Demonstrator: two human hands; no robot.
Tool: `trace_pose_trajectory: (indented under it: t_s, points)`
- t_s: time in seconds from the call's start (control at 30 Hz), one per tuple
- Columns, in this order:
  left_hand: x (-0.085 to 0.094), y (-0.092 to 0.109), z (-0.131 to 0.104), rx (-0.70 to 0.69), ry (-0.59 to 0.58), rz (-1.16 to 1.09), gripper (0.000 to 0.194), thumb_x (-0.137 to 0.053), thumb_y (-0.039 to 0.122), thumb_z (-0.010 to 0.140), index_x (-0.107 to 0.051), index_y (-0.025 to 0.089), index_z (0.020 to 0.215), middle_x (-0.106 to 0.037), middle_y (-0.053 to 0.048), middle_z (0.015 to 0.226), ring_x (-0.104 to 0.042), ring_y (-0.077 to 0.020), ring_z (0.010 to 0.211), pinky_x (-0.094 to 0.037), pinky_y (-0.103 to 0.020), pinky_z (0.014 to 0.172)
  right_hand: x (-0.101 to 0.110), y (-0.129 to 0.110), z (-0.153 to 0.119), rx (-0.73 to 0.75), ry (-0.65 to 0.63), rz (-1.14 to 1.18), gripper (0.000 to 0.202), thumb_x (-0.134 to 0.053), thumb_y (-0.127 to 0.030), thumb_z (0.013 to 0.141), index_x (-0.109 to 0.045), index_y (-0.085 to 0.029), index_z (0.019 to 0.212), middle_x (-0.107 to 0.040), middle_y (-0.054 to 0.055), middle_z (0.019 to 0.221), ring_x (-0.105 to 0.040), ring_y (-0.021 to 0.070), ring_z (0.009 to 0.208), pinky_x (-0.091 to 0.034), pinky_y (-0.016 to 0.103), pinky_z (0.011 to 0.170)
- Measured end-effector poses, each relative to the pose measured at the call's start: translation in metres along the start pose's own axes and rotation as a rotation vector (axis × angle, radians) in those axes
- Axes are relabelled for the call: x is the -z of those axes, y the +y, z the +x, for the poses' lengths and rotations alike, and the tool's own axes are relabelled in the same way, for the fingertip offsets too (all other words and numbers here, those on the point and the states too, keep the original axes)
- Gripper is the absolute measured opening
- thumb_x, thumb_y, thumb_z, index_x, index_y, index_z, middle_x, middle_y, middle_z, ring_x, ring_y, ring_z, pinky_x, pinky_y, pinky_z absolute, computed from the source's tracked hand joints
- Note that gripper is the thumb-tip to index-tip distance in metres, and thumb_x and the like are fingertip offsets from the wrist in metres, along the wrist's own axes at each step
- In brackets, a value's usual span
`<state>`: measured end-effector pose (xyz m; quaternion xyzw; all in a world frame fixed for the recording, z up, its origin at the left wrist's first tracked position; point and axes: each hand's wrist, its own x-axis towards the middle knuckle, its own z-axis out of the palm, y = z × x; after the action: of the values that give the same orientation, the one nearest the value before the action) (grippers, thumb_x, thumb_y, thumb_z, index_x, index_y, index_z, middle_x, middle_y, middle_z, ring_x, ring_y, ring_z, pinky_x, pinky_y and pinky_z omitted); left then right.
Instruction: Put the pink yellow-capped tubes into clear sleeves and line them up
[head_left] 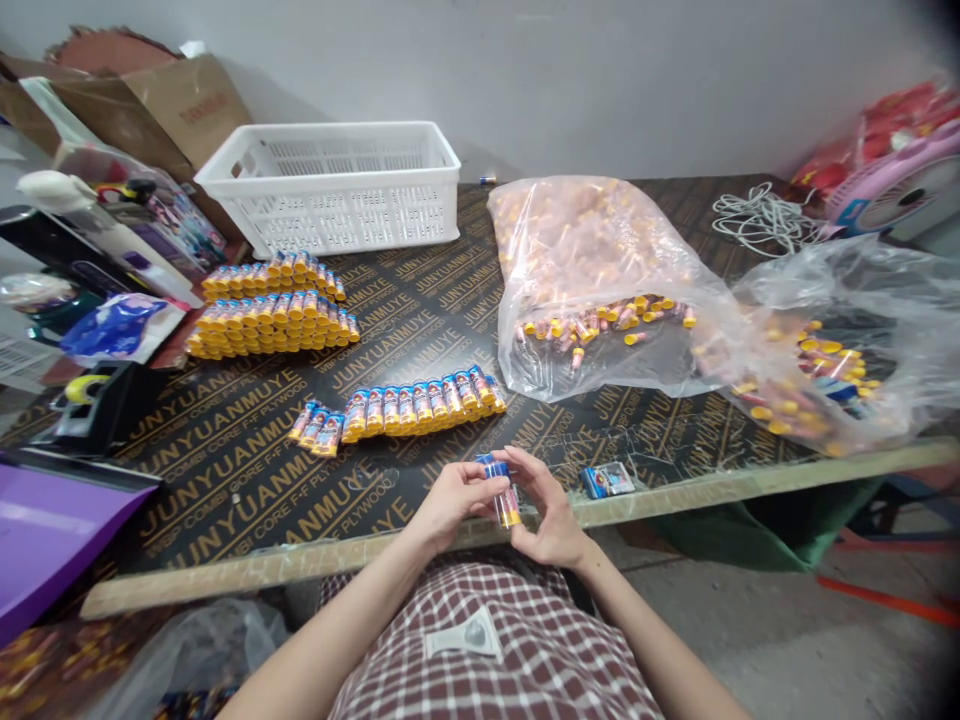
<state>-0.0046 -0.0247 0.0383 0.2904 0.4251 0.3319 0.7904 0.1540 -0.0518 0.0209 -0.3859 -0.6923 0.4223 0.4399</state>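
A small tube with a blue top and yellow base (505,495) is held upright over the table's front edge. My left hand (459,497) is closed on its upper part from the left. My right hand (549,510) curves round it from the right, fingertips at its top and thumb near its base. Just beyond them lies a row of blue and yellow tubes (420,403), with a few more tubes (319,428) at its left end. To the right of my hands, a small stack of printed labels (607,480) rests near the edge.
Stacked tubes (274,318) stand at the left, before a white plastic basket (337,210). A large clear bag of small pieces (600,240) and another open bag (825,370) lie to the right. A purple bin (52,530) is at the left edge.
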Motion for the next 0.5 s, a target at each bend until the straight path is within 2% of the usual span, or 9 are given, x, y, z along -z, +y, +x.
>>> trace_pose_trajectory:
  t_s: [0.4,0.5]
  points:
    - [-0.0014,0.0014,-0.0021,0.008,0.029,-0.020,0.034,-0.080,0.036,0.055,-0.068,0.009,0.072,-0.066,-0.006,0.065,-0.059,-0.0124,0.055,-0.046,-0.023,0.055,-0.0030,0.0006,0.0003,-0.013,0.002,0.032,0.084,-0.050,-0.003,0.058,-0.028,-0.024,0.136,-0.043,0.010,0.136,-0.045,0.0251,0.124,-0.041,0.042,0.102]
    - [0.0005,0.0010,-0.0018,-0.006,0.050,-0.028,0.034,-0.080,0.036,0.055,-0.067,0.010,0.073,-0.066,-0.006,0.066,-0.058,-0.0119,0.055,-0.046,-0.022,0.055,-0.0019,-0.0041,0.0028,-0.011,-0.041,0.026,0.083,-0.052,-0.005,0.061,-0.025,-0.025,0.137,-0.043,0.009,0.136,-0.045,0.0239,0.124,-0.040,0.041,0.103]
